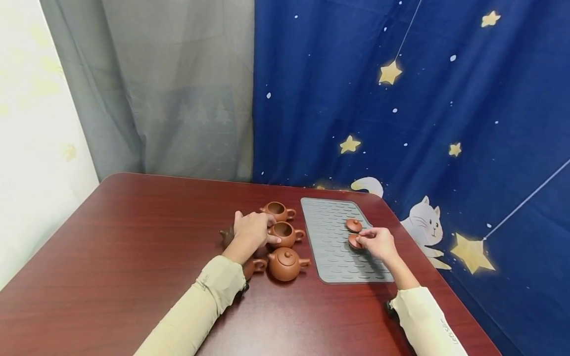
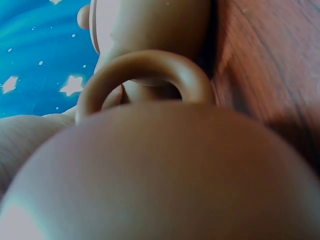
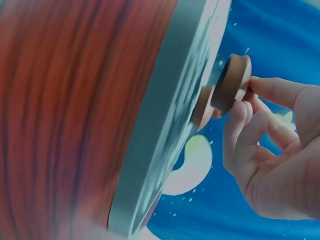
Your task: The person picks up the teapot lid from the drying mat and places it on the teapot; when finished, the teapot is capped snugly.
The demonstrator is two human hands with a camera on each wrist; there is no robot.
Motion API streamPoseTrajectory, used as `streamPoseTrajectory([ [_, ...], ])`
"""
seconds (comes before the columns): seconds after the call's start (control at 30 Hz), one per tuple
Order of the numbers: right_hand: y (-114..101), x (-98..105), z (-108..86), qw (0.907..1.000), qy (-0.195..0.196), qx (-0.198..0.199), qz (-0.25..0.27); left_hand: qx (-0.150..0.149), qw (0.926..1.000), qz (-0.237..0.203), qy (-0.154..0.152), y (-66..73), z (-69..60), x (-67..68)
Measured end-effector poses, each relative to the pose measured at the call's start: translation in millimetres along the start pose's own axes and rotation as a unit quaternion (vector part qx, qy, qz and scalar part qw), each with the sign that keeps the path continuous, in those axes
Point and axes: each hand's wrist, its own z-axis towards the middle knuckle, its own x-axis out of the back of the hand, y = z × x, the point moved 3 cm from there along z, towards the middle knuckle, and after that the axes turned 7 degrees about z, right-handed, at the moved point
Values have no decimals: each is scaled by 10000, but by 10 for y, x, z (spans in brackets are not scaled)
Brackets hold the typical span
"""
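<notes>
My left hand (image 1: pixel 252 231) is at the lidless brown clay teapot (image 1: pixel 286 242) in the middle of the group, thumb and fingers around its spout side. In the left wrist view a rounded teapot body (image 2: pixel 160 170) fills the foreground and hides most of that hand. With thumb and fingertips, my right hand (image 1: pixel 378 243) pinches a small round teapot lid (image 3: pixel 232 82) by its knob. That lid is tilted slightly and held just above the grey mat (image 1: pixel 329 232). A second lid (image 1: pixel 354 225) lies on the mat, knob up, just beyond it.
Another lidless teapot (image 1: pixel 280 215) stands behind the middle one, and a lidded teapot (image 1: pixel 284 267) in front. Left of these, a darker teapot (image 1: pixel 226 237) and another teapot (image 1: pixel 251 267) are partly hidden by my left arm. A blue starry curtain (image 1: pixel 401 113) hangs behind the dark red table (image 1: pixel 111 257).
</notes>
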Motion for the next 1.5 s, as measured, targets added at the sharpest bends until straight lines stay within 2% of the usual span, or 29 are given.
streamPoseTrajectory([
  [0.2, -171, -87, -41, 9997, 85, 67, 212, 18, 10000, 35, 32, 1, -8, -8],
  [0.47, -434, -200, -85, 9987, -110, 272, 407, 78, 9999, 100, 44, -6, -27, -9],
  [0.6, -590, -262, -110, 9980, -221, 437, 392, 87, 9999, 100, 11, -5, -35, 7],
  [0.73, -720, -333, -120, 9956, -267, 667, 600, 71, 10000, 65, -10, 3, -29, 6],
  [0.97, -860, -475, -130, 9935, -256, 808, 759, 70, 9999, 67, -45, 7, -15, -4],
  [1.2, -1011, -600, -149, 9902, -413, 904, 986, 67, 9999, 88, -31, 12, -22, 7],
  [1.5, -1166, -693, -165, 9886, -430, 963, 1072, 85, 9999, 92, -46, 22, -27, 14],
])
